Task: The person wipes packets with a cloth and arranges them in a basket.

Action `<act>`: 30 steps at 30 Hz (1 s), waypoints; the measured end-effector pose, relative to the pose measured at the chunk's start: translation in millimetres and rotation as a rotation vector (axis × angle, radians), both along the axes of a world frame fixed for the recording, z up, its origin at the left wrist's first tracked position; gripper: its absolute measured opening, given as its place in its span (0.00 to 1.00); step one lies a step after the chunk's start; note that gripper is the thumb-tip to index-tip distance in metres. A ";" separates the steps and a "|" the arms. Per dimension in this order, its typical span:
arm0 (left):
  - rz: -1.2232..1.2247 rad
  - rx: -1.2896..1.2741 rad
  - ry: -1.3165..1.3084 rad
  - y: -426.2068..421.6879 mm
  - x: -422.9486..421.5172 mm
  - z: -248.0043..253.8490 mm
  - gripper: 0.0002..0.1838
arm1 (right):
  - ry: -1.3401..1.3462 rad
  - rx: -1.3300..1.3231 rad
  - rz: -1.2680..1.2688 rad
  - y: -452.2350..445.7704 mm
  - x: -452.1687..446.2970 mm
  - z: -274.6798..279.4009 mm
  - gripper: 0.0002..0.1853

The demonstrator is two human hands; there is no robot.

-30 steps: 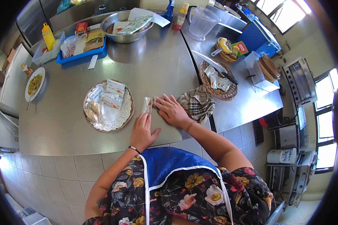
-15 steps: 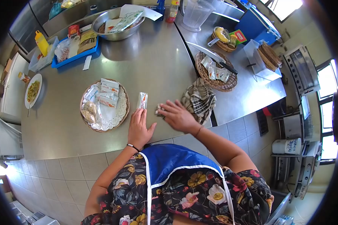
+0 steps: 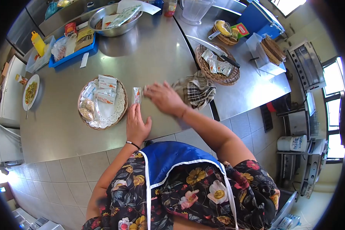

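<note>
We see the bare right hand [image 3: 165, 99] blurred mid-frame; the top edge cuts the clear plastic jug [image 3: 195, 10].

Before me, the steel table [image 3: 161, 50] carries a sachet [image 3: 137, 96], a checked cloth [image 3: 199, 91], a wicker basket [image 3: 126, 107], a plate [image 3: 36, 96], a blue tray [image 3: 74, 56], a metal bowl [image 3: 117, 31] and a white strip [image 3: 84, 60].

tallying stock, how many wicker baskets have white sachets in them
2: the doily-lined basket left of the left hand, and the basket under the knife, beyond the checked cloth. More may be hidden.
</note>
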State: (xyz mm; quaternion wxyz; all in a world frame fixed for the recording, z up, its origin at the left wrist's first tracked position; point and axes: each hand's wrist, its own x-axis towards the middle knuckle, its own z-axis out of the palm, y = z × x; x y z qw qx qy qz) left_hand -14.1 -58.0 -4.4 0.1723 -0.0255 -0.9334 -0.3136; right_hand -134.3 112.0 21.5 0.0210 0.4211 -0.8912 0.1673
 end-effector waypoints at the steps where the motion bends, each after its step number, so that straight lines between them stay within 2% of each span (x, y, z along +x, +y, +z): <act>1: -0.006 0.010 0.011 0.3 0.2 1.0 0.33 | -0.007 0.004 0.120 9.0 23.2 -0.1 0.23; 4: -0.053 -0.013 -0.006 -3.2 -0.9 -0.8 0.32 | -0.086 0.010 0.516 68.3 67.6 4.6 0.23; 5: -0.062 -0.015 -0.009 -4.3 -0.6 0.6 0.32 | -0.162 -0.032 0.536 92.1 78.8 7.5 0.22; 7: -0.072 -0.012 -0.014 -4.5 -0.1 3.7 0.31 | -0.187 -0.070 0.560 132.6 83.2 18.2 0.13; 10: -0.074 -0.014 -0.037 -3.2 -0.9 1.9 0.30 | -0.214 -0.235 0.209 152.9 74.6 39.8 0.13; 12: -0.117 -0.038 -0.048 -3.0 -2.1 4.0 0.30 | -0.056 -0.455 -0.161 138.5 60.1 45.7 0.09; 13: -0.139 -0.051 -0.050 -2.6 -2.0 4.9 0.29 | -0.066 -0.610 -0.280 126.3 49.2 43.6 0.09; 16: -0.228 -0.064 -0.015 -3.2 -2.0 3.4 0.29 | -0.379 -0.775 -0.483 78.2 35.0 50.1 0.10; 20: -0.270 -0.074 -0.003 -3.2 0.3 5.3 0.29 | -0.269 -0.540 -0.115 17.9 29.3 39.9 0.13; 23: -0.241 -0.075 -0.030 -0.5 0.4 7.3 0.28 | -0.004 -0.466 0.104 -10.9 16.0 15.5 0.15; 26: -0.227 -0.085 -0.032 1.3 -0.5 7.4 0.27 | 0.065 -0.232 0.236 -21.3 7.8 10.1 0.17; 30: -0.226 -0.094 -0.069 0.8 -3.0 8.9 0.26 | 0.111 -0.154 0.182 -25.8 -9.6 0.0 0.16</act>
